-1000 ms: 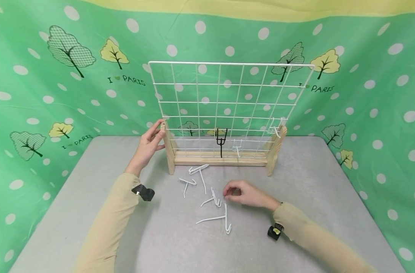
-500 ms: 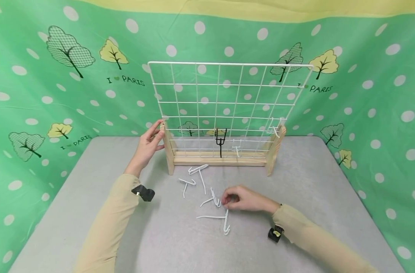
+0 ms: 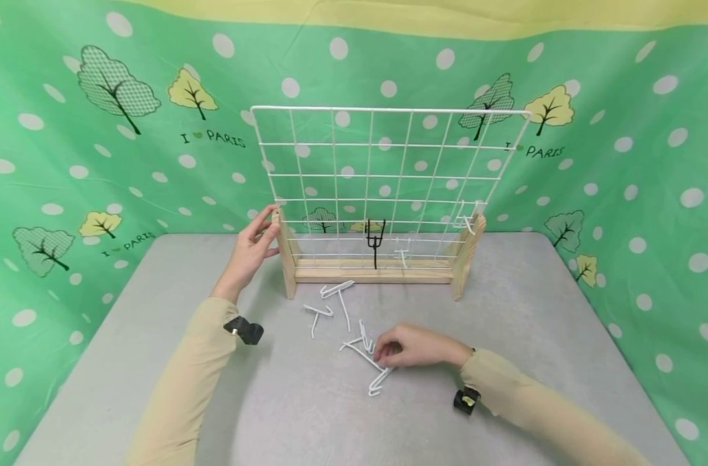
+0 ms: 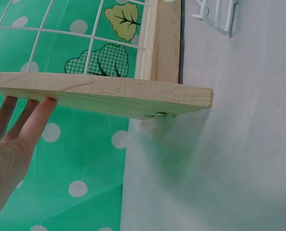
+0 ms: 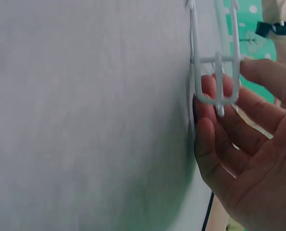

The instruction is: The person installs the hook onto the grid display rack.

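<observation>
A white wire grid panel [image 3: 368, 175] stands in a wooden base [image 3: 371, 276]. At its left upright [image 3: 285, 255], my left hand [image 3: 246, 252] touches the outer face with extended fingertips, seen in the left wrist view on the wooden board [image 4: 133, 94]. My right hand [image 3: 418, 346] is low over the table, pinching a white wire hook [image 3: 378, 382] by its end. In the right wrist view thumb and fingers meet the U-shaped frame of that hook [image 5: 215, 101]. Beside it lies another white hook [image 3: 362, 336], partly overlapped by the held hook's prong.
Two more white hooks, one [image 3: 338, 289] near the base and one [image 3: 318, 312] to its left, lie on the grey table [image 3: 307, 414]. A black hook [image 3: 375, 243] and two white hooks [image 3: 402, 252] hang on the grid. Green patterned cloth [image 3: 156, 168] encloses the table.
My right hand has moved down toward me and taken hold of the nearest white hook. The hook has turned, its prong now pointing up-left. My left hand stays at the upright.
</observation>
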A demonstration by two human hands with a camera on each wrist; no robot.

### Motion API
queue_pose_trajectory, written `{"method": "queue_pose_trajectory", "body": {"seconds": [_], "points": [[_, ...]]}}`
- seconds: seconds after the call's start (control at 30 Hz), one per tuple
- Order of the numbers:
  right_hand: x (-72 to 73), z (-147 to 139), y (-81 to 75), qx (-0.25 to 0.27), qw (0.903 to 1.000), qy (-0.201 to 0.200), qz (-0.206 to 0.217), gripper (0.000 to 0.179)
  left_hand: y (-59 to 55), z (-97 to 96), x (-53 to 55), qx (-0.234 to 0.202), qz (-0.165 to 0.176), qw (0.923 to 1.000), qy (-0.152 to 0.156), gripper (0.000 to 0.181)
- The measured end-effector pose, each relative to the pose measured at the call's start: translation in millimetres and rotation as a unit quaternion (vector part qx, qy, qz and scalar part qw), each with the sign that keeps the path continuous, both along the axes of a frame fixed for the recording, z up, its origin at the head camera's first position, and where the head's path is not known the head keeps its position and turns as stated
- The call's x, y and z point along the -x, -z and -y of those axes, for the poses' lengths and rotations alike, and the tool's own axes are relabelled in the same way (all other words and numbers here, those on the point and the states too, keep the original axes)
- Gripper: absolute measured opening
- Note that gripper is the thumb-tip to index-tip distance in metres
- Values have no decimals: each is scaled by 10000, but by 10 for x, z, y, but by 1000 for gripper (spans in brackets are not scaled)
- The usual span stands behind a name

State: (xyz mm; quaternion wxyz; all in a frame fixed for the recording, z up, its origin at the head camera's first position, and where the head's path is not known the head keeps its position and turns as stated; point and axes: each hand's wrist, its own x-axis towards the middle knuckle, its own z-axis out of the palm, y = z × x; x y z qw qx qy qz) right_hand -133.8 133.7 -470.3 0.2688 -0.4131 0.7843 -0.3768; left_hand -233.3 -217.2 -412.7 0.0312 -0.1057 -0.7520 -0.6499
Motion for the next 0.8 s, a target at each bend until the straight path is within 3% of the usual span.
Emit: {"method": "queue_pose_trajectory", "body": {"seconds": [0.27, 0.43, 0.53, 0.67, 0.8], "points": [[-59, 141, 34, -67, 9981, 130, 597, 11, 9, -3, 1, 31, -7, 10000, 7, 53], [-69, 147, 65, 182, 9945, 87, 1027, 11, -6, -8, -3, 37, -19, 10000, 45, 52], [-65, 130, 81, 383, 9918, 2, 1216, 14, -72, -29, -49, -12, -14, 10000, 62, 52], [-59, 117, 93, 580, 9899, -167, 1284, 15, -142, -46, -95, -35, -13, 10000, 73, 51], [-51, 112, 82, 763, 9885, -366, 1251, 11, -87, -24, -59, 34, -32, 10000, 65, 51]]}}
